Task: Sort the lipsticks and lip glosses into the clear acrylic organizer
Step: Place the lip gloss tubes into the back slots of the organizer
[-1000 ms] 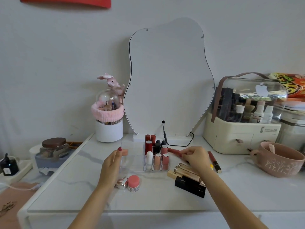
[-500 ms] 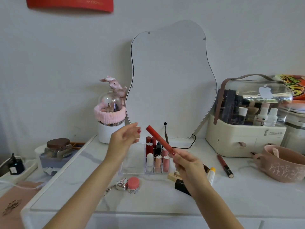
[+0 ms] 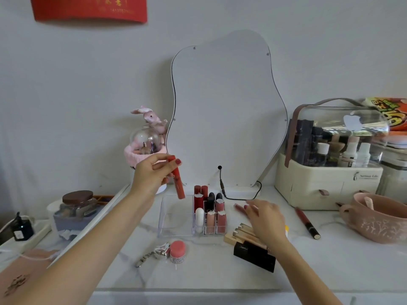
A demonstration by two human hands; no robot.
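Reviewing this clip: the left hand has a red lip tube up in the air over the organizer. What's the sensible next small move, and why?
Probably lower the red lip tube into the clear acrylic organizer. The left hand pinches it near its top, hanging nearly upright above the wide left section, which looks unfilled, while the small right cells already hold lipsticks. The right hand is open over the gold tubes.

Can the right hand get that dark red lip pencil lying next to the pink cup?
Probably yes. The right hand is open and holds nothing, and the dark red lip pencil lies alone on bare tabletop just to its right, apart from the pink cup. Nothing stands between them.
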